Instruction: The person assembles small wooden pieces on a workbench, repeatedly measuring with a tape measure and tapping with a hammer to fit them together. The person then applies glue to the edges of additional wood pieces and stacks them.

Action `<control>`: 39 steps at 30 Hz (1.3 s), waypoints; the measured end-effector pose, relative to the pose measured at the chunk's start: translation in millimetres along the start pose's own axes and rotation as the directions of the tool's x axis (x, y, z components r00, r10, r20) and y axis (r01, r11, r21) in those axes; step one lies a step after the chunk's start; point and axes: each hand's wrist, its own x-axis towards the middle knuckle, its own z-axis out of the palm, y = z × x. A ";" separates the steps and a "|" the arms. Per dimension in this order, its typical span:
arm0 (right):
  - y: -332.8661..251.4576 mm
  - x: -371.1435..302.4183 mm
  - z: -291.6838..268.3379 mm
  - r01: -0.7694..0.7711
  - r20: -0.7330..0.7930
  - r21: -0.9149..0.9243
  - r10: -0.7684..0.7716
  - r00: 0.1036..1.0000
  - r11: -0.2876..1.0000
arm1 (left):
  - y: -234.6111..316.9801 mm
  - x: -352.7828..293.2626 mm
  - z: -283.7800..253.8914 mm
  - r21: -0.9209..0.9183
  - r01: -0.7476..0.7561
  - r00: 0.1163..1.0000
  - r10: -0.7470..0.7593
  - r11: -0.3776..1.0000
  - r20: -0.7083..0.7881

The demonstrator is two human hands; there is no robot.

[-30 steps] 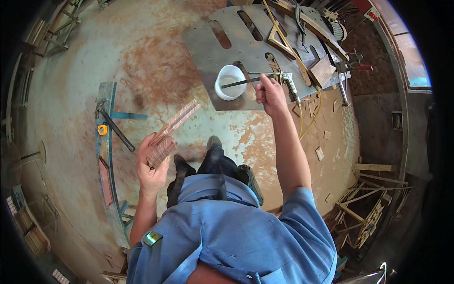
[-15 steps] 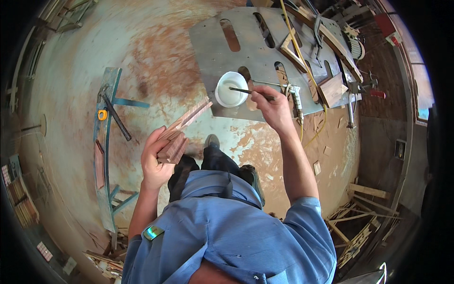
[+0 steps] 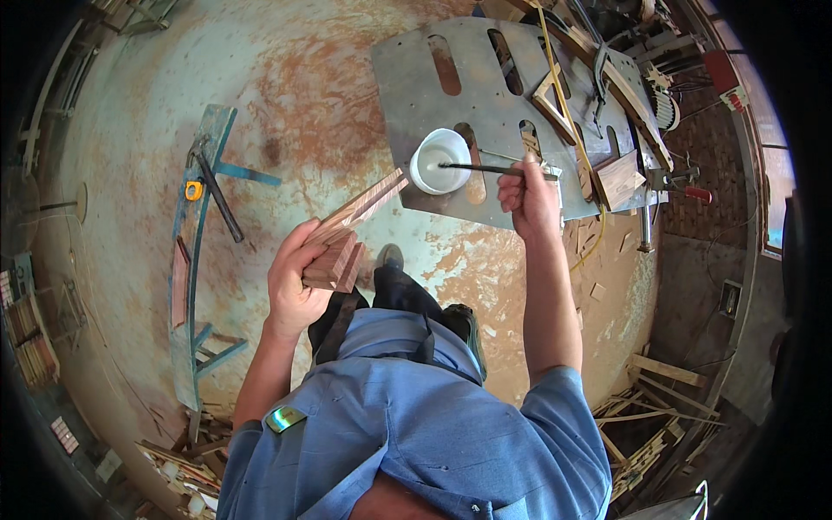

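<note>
My left hand (image 3: 293, 279) is closed around several striped reddish-brown wood pieces (image 3: 336, 263); the longer ones slant up toward the white tub. My right hand (image 3: 531, 201) grips a thin dark stick (image 3: 483, 168), perhaps a brush, with the thumb along its top. Its far end reaches inside the white tub (image 3: 448, 139) and touches or hovers over a whitish paste; I cannot tell which. The tub stands at the near left corner of a slotted grey metal table (image 3: 407, 95). The ends of the wood pieces are close to the tub but apart from it.
A metal air gun lies partly hidden behind my right hand. Wooden frame parts (image 3: 552, 107), a clamp (image 3: 600, 74) and a yellow hose (image 3: 568, 121) lie on the table. At left, a blue-green stand (image 3: 185, 260) bears a hammer (image 3: 220, 201) and a tape measure (image 3: 193, 190). Wood scraps (image 3: 646, 442) lie lower right.
My right hand has drawn back to the right from the tub and turned, so the stick lies flatter. The left hand still holds the wood pieces. The whole view has shifted slightly.
</note>
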 end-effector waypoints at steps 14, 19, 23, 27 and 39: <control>-22.9 -71.8 58.8 -0.050 0.368 0.115 0.004 0.930 0.992 | 1.7 -2.0 0.9 -0.031 0.004 1.000 -0.004 1.000 0.024; -17.0 -61.7 59.3 -0.048 0.352 0.024 0.036 0.935 0.999 | 2.2 -7.0 -4.8 -0.040 0.011 1.000 -0.010 0.999 0.019; -20.7 -46.2 55.2 0.030 0.315 -0.082 -0.002 0.949 0.996 | -5.4 -16.2 -5.9 -0.064 0.003 1.000 -0.004 0.998 -0.008; -30.3 -45.0 56.0 0.116 0.268 -0.228 -0.052 0.962 0.967 | -7.9 -20.4 -7.5 -0.081 0.009 1.000 -0.010 0.997 -0.011; -46.5 -111.8 92.4 0.269 0.540 -0.410 -0.006 0.842 0.872 | -8.2 -14.0 -13.3 0.082 -0.133 0.989 0.127 0.988 0.070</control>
